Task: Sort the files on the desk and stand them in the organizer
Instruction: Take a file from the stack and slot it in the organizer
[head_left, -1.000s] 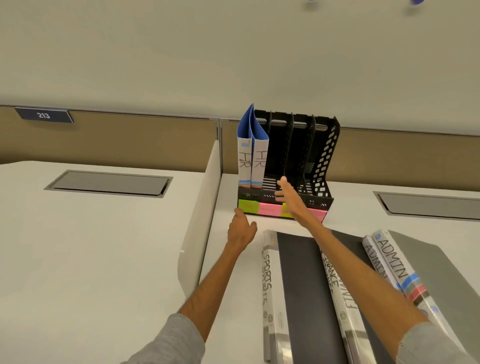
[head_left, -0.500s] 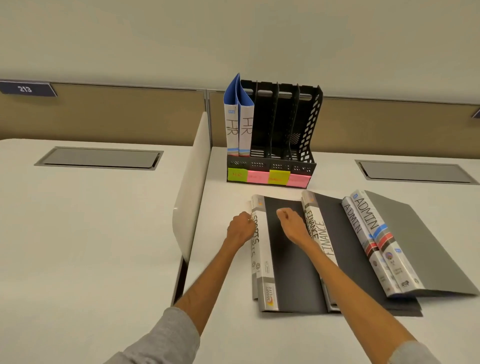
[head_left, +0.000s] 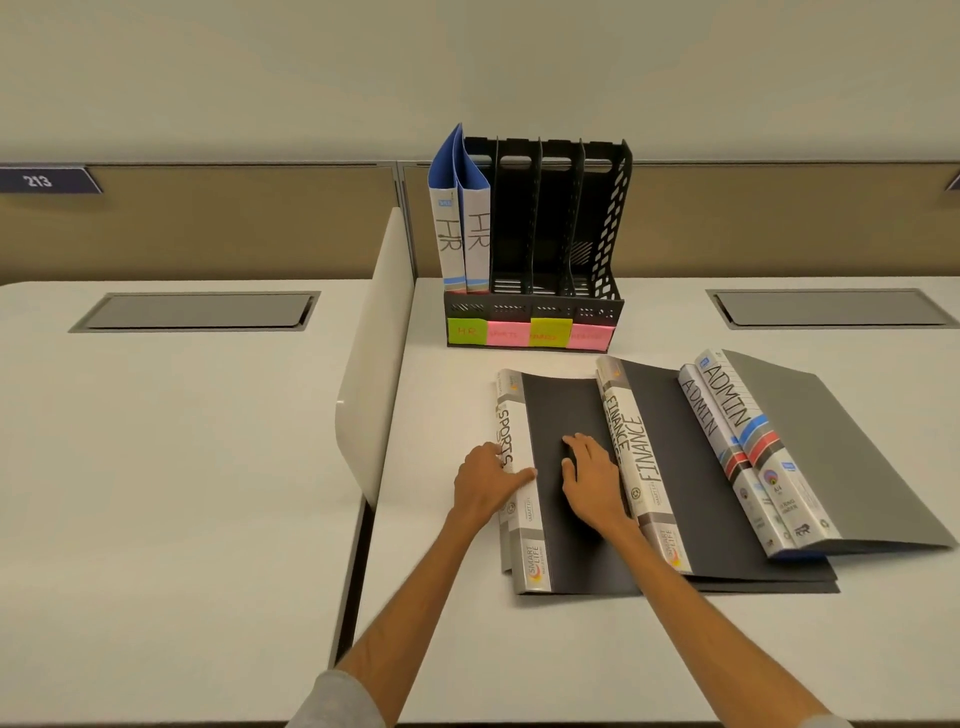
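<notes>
Two hands: both are working on the SPORTS file (head_left: 566, 410), the leftmost of the files lying flat on the desk (head_left: 457, 639).
left fingers (head_left: 480, 457): are curling against the file's left edge, beside the white spine; whether they are reaching under it I cannot tell.
left thumb (head_left: 522, 474): is lying across the top of the spine, just below the word SPORTS, so the left hand (head_left: 485, 488) is pinching that edge.
right fingers (head_left: 582, 449): are lying nearly straight and close together, flat on the dark cover, grasping nothing.
right hand (head_left: 595, 483): is resting palm down on the cover, just beside the FINANCE files (head_left: 641, 457).
SPORTS file: is lying with its spine to the left, a second similar spine showing under its left edge.
FINANCE files: two spines are overlapping the right side of the SPORTS cover.
ADMIN files (head_left: 727, 410): two are lying furthest right, a grey cover on top, overlapping the FINANCE ones.
organizer (head_left: 558, 223): is standing upright at the back of the desk, beyond the flat files and apart from them.
HR files (head_left: 462, 234): two blue ones are standing in the organizer's leftmost slot.
sticky notes (head_left: 527, 335): four are sitting in a row along the organizer's front, green, pink, yellow, pink; the first is showing HR.
</notes>
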